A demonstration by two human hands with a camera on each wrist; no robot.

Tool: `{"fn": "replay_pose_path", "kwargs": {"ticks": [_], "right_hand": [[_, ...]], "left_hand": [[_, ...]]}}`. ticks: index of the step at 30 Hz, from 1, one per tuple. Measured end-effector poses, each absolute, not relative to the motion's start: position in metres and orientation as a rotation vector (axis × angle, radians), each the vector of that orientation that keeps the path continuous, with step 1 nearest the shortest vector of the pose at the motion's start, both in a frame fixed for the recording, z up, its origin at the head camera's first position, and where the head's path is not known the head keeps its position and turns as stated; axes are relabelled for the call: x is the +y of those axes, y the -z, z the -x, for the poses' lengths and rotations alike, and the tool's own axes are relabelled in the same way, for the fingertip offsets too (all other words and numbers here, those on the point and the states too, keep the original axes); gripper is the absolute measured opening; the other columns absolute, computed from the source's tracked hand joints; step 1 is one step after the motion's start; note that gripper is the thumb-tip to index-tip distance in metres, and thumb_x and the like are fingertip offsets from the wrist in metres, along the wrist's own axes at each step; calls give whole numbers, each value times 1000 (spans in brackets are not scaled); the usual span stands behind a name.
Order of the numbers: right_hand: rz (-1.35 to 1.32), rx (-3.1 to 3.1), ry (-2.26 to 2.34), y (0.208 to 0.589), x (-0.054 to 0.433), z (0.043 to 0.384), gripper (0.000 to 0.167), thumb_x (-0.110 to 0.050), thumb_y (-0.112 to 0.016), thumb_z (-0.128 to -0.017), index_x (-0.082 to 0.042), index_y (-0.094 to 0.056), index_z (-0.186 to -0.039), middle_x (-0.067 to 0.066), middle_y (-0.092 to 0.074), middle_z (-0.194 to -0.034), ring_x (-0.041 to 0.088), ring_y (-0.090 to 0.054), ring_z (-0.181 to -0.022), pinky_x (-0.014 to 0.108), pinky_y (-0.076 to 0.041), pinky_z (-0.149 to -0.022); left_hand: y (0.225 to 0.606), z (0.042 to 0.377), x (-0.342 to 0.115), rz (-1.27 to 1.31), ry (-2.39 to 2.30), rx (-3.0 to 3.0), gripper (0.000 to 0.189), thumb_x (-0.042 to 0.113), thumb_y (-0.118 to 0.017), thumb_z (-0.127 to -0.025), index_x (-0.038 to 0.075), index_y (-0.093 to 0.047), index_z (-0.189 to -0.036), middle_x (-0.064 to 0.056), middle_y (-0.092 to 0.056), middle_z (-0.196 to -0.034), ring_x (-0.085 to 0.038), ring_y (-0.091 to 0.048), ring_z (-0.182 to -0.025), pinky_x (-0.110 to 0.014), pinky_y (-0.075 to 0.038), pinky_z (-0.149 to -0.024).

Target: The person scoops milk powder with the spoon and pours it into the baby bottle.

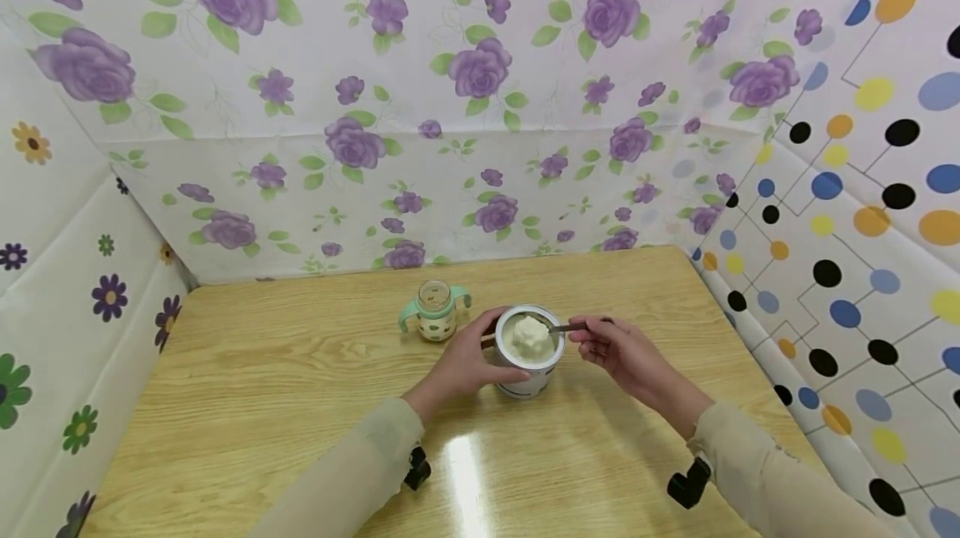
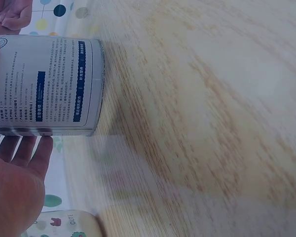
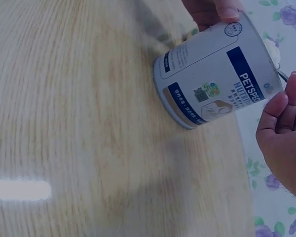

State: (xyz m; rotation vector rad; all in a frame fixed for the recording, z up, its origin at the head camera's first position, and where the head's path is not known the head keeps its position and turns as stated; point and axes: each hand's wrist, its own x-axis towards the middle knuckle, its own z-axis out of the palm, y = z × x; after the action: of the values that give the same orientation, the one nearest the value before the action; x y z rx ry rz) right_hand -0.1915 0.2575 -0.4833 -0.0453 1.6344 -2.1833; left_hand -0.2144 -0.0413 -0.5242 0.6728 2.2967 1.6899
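My left hand (image 1: 463, 361) grips a white can (image 1: 525, 388) from its left side, thumb toward the front and fingers behind. Printed labels cover the can in the left wrist view (image 2: 49, 84) and the right wrist view (image 3: 212, 79). Inside the open top is pale cream powder (image 1: 531, 335), heaped near the middle. With thumb and fingers, my right hand (image 1: 626, 355) pinches the dark handle of a spoon (image 1: 573, 327) at the can's right rim. The spoon's bowl is hidden by the heaped powder.
Behind and left of the can stands a clear baby bottle (image 1: 436, 321) with green handles. The wooden table (image 1: 285, 363) ends at flower-patterned cloth (image 1: 420, 196) at the back, with a dotted cloth (image 1: 840, 271) on the right.
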Motion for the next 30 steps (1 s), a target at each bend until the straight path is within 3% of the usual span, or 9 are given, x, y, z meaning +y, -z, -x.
{"fn": "replay_pose_path", "kwargs": {"ticks": [8, 14, 20, 30], "right_hand": [[87, 1638, 2182, 486, 258, 190, 30, -20, -49, -116, -8, -75, -126, 0, -79, -106, 10, -70, -92, 26, -61, -88], [96, 1655, 2192, 488, 255, 189, 33, -20, -49, -116, -1, -72, -130, 1, -79, -105, 10, -69, -91, 26, -61, -88], [41, 1648, 2195, 487, 254, 189, 31, -21, -48, -116, -9, -76, -120, 1, -79, -102, 9, -69, -88, 26, -61, -87], [-75, 1501, 2260, 488, 251, 190, 33, -17, -43, -117, -3, -73, -121, 2, -79, -99, 9, -69, -84, 26, -61, -85]], "left_hand": [[525, 214, -42, -671, -1672, 2308, 99, 25, -101, -75, 25, -48, -159, 6, -58, -150, -17, -58, -137, -40, -49, -116], [525, 215, -41, -680, -1682, 2300, 99, 25, -101, -76, 24, -48, -159, 5, -58, -150, -18, -57, -138, -41, -48, -116], [523, 214, -42, -687, -1685, 2296, 98, 25, -101, -76, 24, -48, -159, 6, -59, -149, -16, -57, -138, -40, -48, -116], [522, 214, -42, -685, -1683, 2289, 99, 25, -101, -76, 25, -48, -159, 6, -58, -150, -16, -56, -138, -41, -48, -116]]}}
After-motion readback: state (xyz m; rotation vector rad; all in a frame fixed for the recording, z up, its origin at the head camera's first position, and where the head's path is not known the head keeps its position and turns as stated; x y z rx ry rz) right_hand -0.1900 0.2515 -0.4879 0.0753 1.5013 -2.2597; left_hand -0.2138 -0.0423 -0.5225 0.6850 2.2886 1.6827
